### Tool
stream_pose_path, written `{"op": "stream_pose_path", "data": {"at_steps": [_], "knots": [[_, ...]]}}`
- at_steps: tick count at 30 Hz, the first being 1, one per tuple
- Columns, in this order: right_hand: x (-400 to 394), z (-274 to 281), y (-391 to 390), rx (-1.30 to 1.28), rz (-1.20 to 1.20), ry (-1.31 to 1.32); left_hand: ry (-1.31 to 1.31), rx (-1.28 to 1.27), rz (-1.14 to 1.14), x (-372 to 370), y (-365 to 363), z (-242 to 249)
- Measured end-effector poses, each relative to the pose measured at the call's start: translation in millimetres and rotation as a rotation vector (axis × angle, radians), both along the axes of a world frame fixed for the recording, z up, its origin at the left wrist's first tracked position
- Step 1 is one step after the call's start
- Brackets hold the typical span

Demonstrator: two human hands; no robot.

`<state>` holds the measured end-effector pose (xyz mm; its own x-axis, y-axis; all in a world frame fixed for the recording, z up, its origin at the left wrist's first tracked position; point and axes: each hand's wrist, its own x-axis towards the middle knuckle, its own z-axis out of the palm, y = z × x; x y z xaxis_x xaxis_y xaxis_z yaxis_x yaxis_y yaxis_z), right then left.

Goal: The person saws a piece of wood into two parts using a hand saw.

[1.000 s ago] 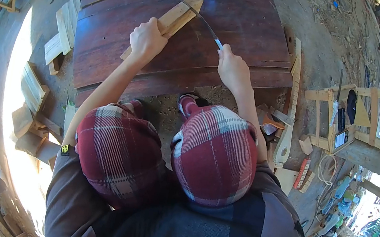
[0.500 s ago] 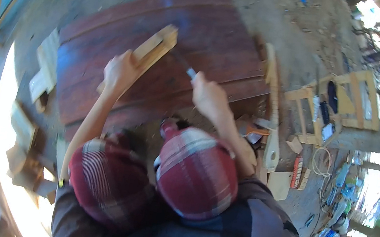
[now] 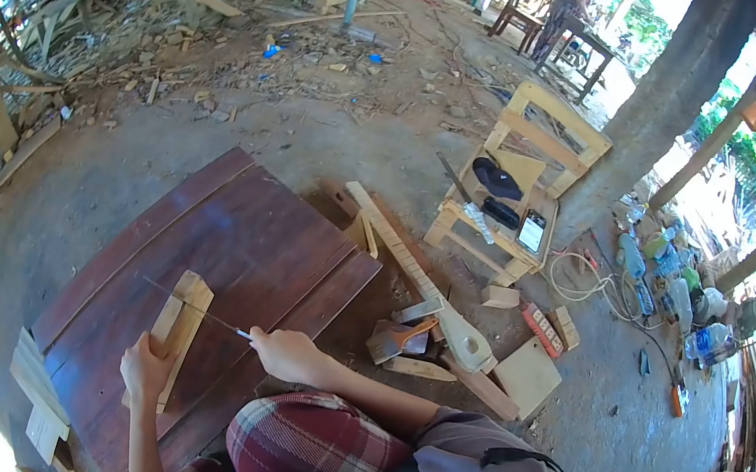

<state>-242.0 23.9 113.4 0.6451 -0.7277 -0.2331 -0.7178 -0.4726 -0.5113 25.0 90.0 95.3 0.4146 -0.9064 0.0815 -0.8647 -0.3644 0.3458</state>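
Note:
My left hand (image 3: 144, 372) is closed around the lower part of a pale wood piece (image 3: 183, 313), which lies over a dark red-brown wooden panel (image 3: 270, 217). My right hand (image 3: 288, 356) grips the pale handle of a long, thin metal tool (image 3: 221, 321). The tool's narrow shaft crosses the upper part of the wood piece, and its far tip extends past the left side. I cannot tell whether it is a file or a saw. The panel lies low in front of my knees, in plaid cloth (image 3: 314, 452).
Right of the panel are a long shaped wood part (image 3: 423, 269) and a paintbrush (image 3: 401, 336). Beyond stands a small wooden chair frame (image 3: 490, 231) holding a phone (image 3: 532, 231). A power strip (image 3: 542, 329), cable (image 3: 580, 294) and plastic bottles (image 3: 708, 343) lie farther right. Another person (image 3: 567, 12) stands far back.
The view has swung to the right and up, showing more of the yard. The tool, earlier beside the wood piece's upper end, now crosses it. Both hands keep their grips.

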Motion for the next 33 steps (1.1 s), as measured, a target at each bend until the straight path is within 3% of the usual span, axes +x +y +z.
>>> {"op": "stream_pose_path", "data": {"at_steps": [33], "knots": [[-1, -15, 0, 0.014, 0.003, -0.047, 0.005, 0.028, 0.001, -1, -2, 5]]}}
